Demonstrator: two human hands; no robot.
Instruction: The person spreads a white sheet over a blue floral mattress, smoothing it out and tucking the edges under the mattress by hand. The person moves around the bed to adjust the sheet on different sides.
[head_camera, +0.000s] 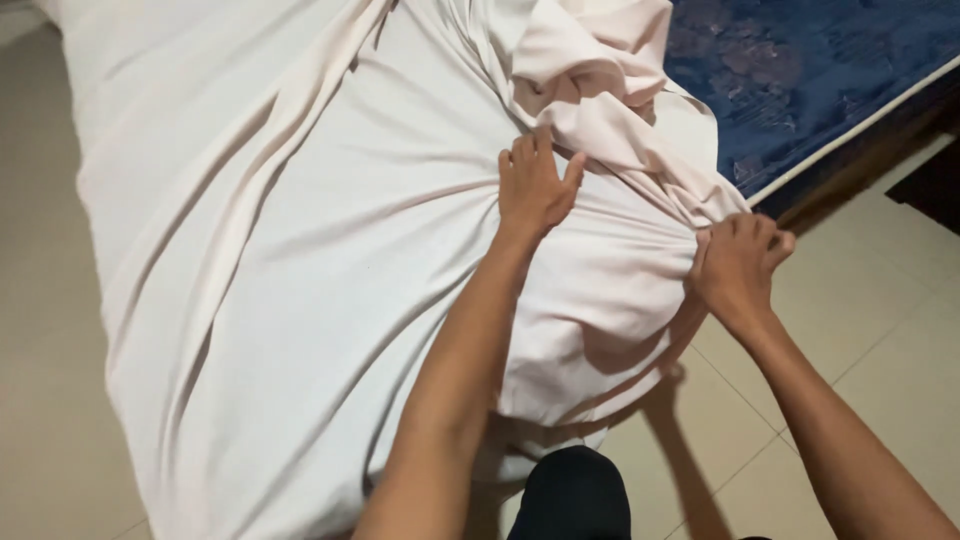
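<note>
We work white sheet (300, 250) over mattress (800, 70) corner. Left hand (533, 185) – flat, fingers apart, pressing sheet down just above gathered folds. Right hand (738, 265) – closed tight on bunched sheet edge at corner. We judge: keep left palm pinning cloth, pull bunch from right grip outward and down, evenly, so creases between hands flatten. Count: one sheet, one mattress, two hands.
</note>
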